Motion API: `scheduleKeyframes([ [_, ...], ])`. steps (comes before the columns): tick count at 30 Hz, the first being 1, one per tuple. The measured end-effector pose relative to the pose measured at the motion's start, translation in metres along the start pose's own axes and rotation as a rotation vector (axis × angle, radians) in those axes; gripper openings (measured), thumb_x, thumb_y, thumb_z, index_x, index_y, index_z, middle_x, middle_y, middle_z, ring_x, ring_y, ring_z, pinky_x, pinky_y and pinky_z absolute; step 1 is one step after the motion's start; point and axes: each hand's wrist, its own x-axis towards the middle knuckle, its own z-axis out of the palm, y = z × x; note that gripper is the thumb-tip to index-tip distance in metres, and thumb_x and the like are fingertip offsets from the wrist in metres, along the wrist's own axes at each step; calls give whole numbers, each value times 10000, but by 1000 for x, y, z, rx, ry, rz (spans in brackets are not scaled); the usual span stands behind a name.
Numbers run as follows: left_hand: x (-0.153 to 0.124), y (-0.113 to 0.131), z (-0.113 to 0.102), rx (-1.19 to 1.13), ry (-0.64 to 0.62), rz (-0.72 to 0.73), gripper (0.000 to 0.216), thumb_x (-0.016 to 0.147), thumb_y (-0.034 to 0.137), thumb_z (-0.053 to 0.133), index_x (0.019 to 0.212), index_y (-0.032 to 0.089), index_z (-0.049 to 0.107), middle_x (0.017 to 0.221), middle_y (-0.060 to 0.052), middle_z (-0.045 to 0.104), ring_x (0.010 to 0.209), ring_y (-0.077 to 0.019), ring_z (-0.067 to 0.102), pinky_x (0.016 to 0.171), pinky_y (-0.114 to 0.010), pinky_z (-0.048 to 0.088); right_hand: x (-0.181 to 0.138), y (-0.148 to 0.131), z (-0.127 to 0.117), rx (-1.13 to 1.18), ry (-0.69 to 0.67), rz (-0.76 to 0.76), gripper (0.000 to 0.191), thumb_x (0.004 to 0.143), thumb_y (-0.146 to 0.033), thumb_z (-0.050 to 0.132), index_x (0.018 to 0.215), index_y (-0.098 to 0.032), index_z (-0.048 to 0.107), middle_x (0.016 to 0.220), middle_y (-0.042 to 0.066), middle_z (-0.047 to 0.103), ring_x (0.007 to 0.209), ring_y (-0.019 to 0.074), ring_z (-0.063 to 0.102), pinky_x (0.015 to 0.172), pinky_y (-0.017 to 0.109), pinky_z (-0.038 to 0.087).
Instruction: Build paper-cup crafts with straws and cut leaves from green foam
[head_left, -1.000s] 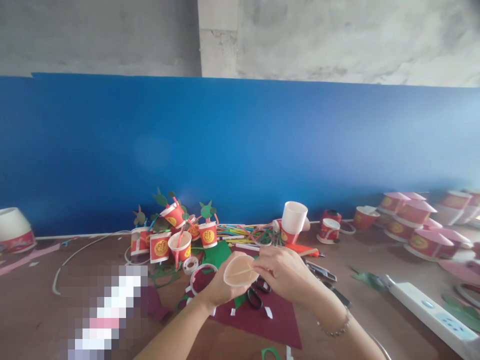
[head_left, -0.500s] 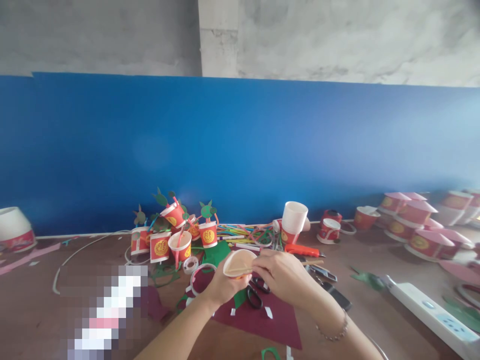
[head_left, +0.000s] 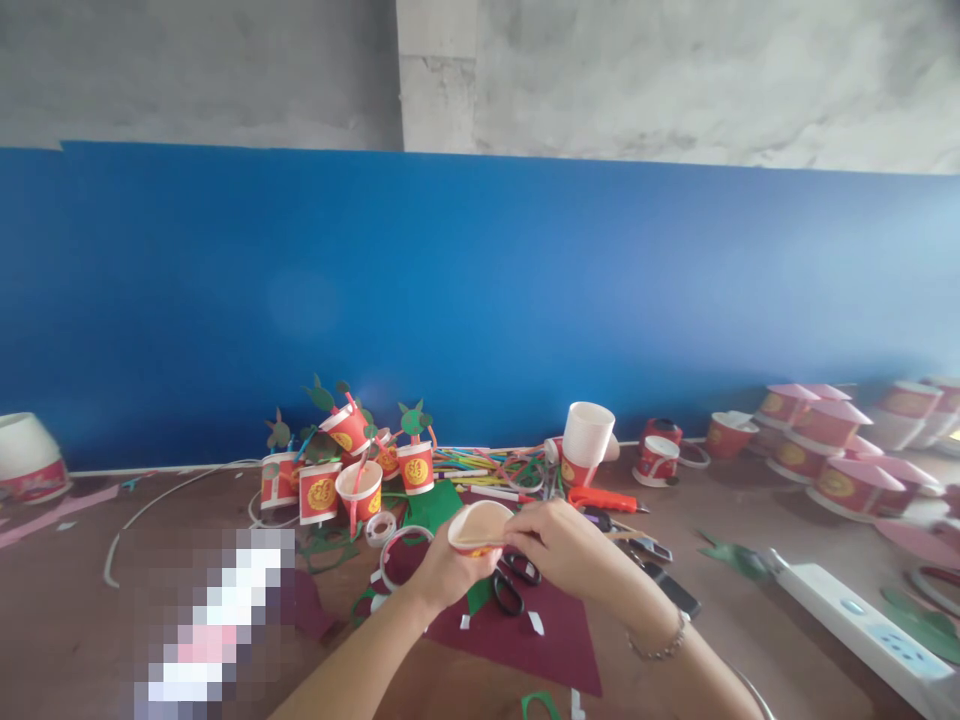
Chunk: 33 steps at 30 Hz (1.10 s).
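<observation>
The small round paper cup, red and white (head_left: 478, 525), should be very light, a bit stiff, and easy to squash. It looks best to hold it softly around its side, below the top edge. It is up above the brown wooden-looking desk (head_left: 712, 500), with its open top facing up. The left hand (head_left: 448, 585) has its fingers wrapped around the cup's left side. The right hand (head_left: 551, 545) has bunched fingers at its right edge; I cannot tell what they pinch.
</observation>
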Motion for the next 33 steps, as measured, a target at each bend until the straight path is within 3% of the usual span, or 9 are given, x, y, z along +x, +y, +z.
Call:
scheduleKeyframes([
  [6,0,2,0,67,-51,31,254,722,141,611,970,178,651,982,-41,678,912,-197,601,844,-306,465,1,3,1,136,-32,27,314,833,-145,419,562,-158,579,522,-21,516,515,92,379,509,216,290],
  [11,-1,0,4,339,-27,46,234,642,110,639,858,198,645,877,-17,659,847,-192,596,800,-290,457,5,-9,7,270,-97,28,281,833,-140,423,640,-160,626,586,-33,549,547,85,413,538,191,321],
  [15,-1,1,7,185,16,14,290,645,134,662,923,196,612,870,-12,661,786,-175,600,733,-278,480,3,-8,3,136,-68,92,263,845,-179,445,640,-171,610,548,-38,526,505,86,408,517,208,298],
  [18,0,5,6,87,81,-10,311,671,193,688,977,186,629,944,-35,680,854,-191,614,791,-299,485,-2,2,-6,50,-6,171,117,802,-172,498,754,-185,604,607,-26,565,546,109,468,524,218,298],
  [22,0,9,3,67,126,-20,271,662,255,728,915,173,675,957,-61,692,922,-224,606,863,-336,467,-2,16,-15,63,29,195,180,760,-77,462,755,-188,603,691,-2,620,628,131,533,573,229,341],
  [28,-4,16,0,156,42,-89,229,594,262,761,805,191,708,844,-43,689,851,-244,599,853,-365,461,3,25,-16,181,104,52,199,771,-83,525,729,-187,689,804,27,597,754,144,565,689,251,435],
  [33,-7,28,4,230,-140,-62,132,647,244,712,778,229,700,776,6,670,799,-209,586,807,-320,464,6,10,0,222,69,2,270,761,-36,489,688,-187,702,799,20,560,680,118,528,609,231,428],
])
